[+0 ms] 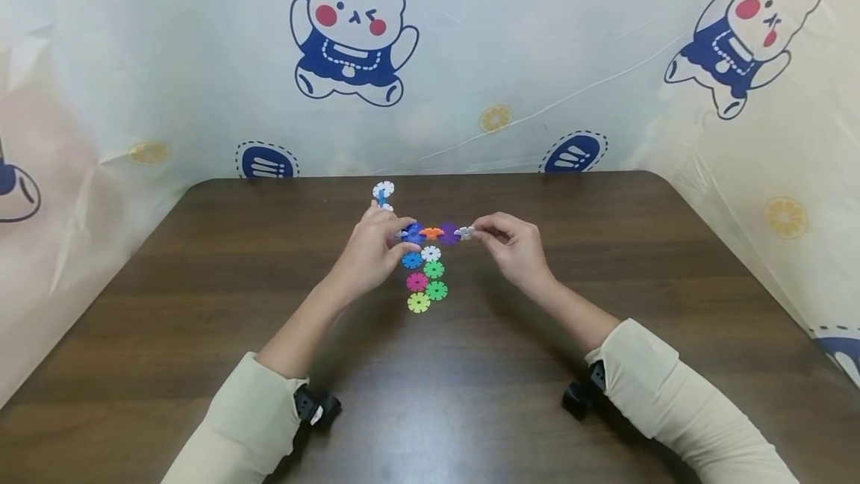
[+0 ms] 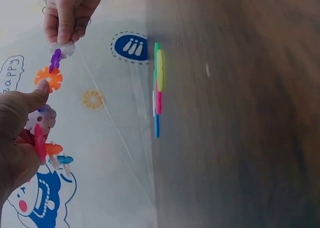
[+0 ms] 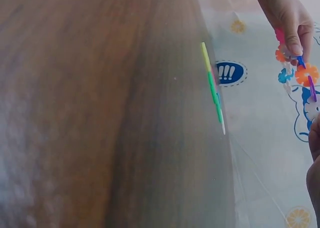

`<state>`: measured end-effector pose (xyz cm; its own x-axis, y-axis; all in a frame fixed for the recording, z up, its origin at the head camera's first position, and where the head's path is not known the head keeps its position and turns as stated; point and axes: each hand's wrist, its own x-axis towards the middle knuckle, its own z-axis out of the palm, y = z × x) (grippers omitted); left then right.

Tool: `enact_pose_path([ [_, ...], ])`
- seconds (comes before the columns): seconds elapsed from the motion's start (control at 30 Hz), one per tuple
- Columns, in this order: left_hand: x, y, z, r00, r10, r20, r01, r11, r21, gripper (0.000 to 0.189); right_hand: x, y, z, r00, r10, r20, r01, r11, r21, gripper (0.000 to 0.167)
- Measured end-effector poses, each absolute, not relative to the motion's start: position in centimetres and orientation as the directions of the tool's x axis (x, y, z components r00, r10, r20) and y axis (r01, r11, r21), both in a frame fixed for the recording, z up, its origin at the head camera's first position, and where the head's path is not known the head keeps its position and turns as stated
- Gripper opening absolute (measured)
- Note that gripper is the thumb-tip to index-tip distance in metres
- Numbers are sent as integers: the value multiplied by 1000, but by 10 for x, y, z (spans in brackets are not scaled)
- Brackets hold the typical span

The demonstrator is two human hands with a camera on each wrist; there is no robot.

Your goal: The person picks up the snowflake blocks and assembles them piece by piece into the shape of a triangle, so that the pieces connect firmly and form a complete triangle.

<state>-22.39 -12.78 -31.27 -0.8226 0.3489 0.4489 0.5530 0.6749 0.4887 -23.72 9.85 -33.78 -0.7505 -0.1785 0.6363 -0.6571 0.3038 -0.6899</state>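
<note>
Head view: left hand [image 1: 372, 249] at nine o'clock of chain [image 1: 432, 233], pinching one blue disc [image 1: 413, 233]; right hand [image 1: 517, 249], three o'clock, pinching one white disc [image 1: 465, 233]. Six flat discs [image 1: 417, 281] on table [image 1: 430, 402], six o'clock: two green, one each white, blue, pink, yellow.

Left wrist view: chain around nine o'clock; two orange discs [image 2: 49, 80], one pink disc [image 2: 39, 143].

Right wrist view: chain between two and three o'clock.

Backdrop [image 1: 470, 43]: "happy" in speech bubble [image 2: 13, 72]; "!!!" in blue oval [image 3: 231, 74].
</note>
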Motion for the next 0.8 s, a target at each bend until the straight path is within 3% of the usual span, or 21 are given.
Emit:
enact_pose_path([
  [0.5, -224, -128, -313, -850, 367, 378, 520, 702, 488, 39, -248, 104, -340, -758, -178, 627, -644, 359, -676, 7],
  [0.8, -219, -127, -312, -891, 308, 334, 453, 666, 592, 42, -250, 104, -333, -788, -164, 593, -608, 354, -711, 6],
])
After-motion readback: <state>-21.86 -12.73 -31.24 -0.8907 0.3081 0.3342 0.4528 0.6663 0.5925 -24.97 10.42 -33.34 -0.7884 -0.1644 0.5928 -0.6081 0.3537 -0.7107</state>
